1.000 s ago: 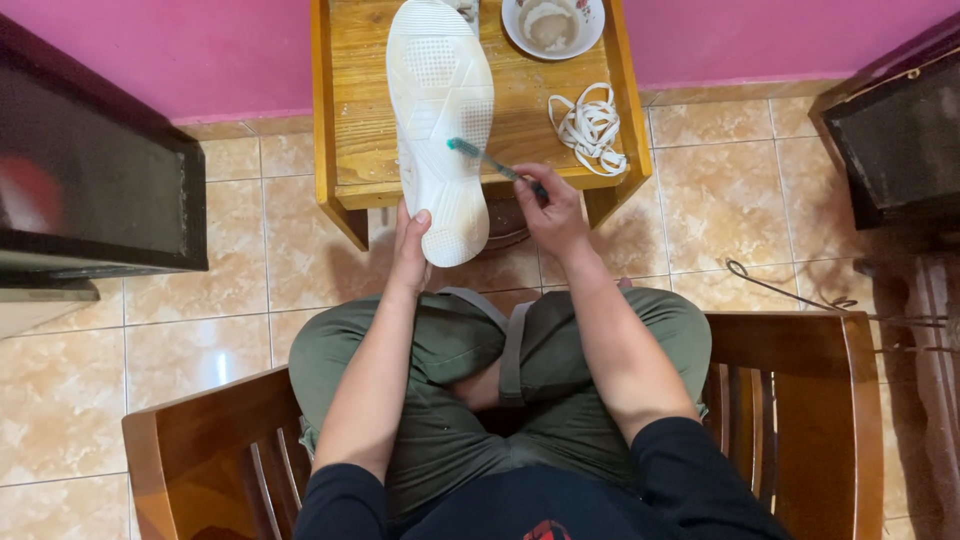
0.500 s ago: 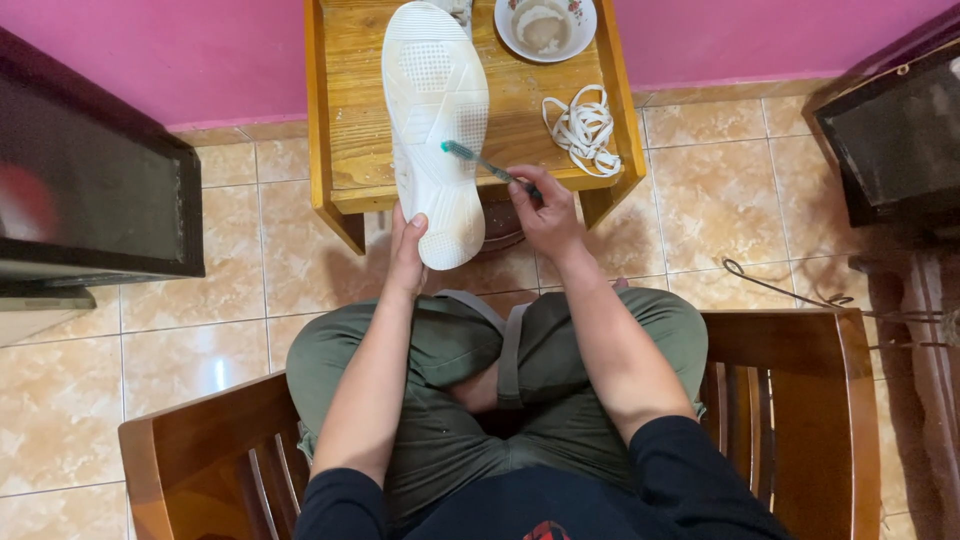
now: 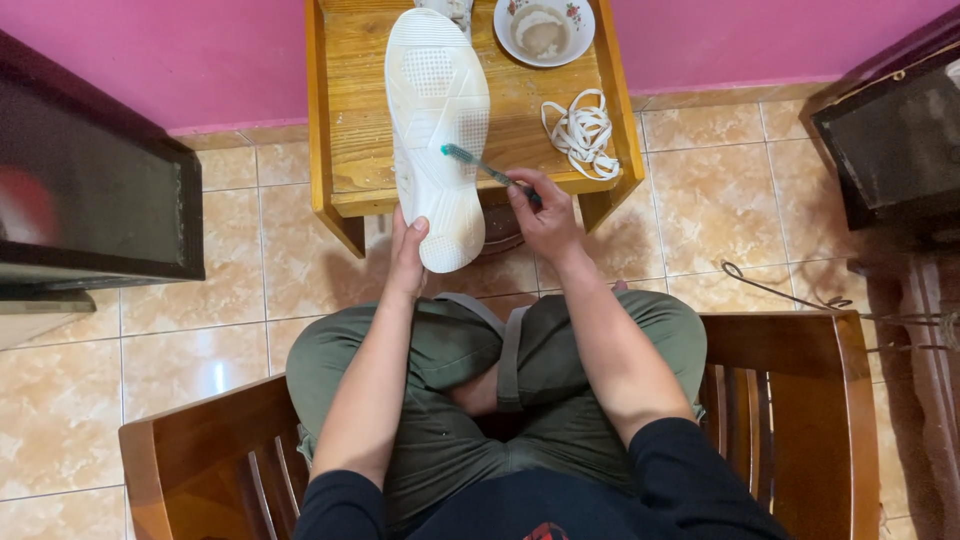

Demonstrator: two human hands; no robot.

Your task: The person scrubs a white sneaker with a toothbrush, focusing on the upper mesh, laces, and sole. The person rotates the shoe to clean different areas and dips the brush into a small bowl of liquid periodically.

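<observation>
A white shoe (image 3: 437, 130) lies sole up, its toe end over a small wooden table (image 3: 350, 110) and its heel sticking out past the front edge. My left hand (image 3: 408, 255) grips the heel from below. My right hand (image 3: 543, 213) is closed on a green-handled toothbrush (image 3: 478, 166), whose bristle end rests on the middle of the sole. I sit cross-legged in olive trousers on a wooden chair.
White laces (image 3: 583, 131) lie in a loose heap on the table's right side. A flowered bowl (image 3: 544, 30) with murky liquid stands at the back. A dark cabinet (image 3: 90, 190) is on the left, dark furniture (image 3: 890, 140) on the right, tiled floor below, pink wall behind.
The brush head has shifted slightly along the sole. Both hands keep their grips and the shoe stays in place.
</observation>
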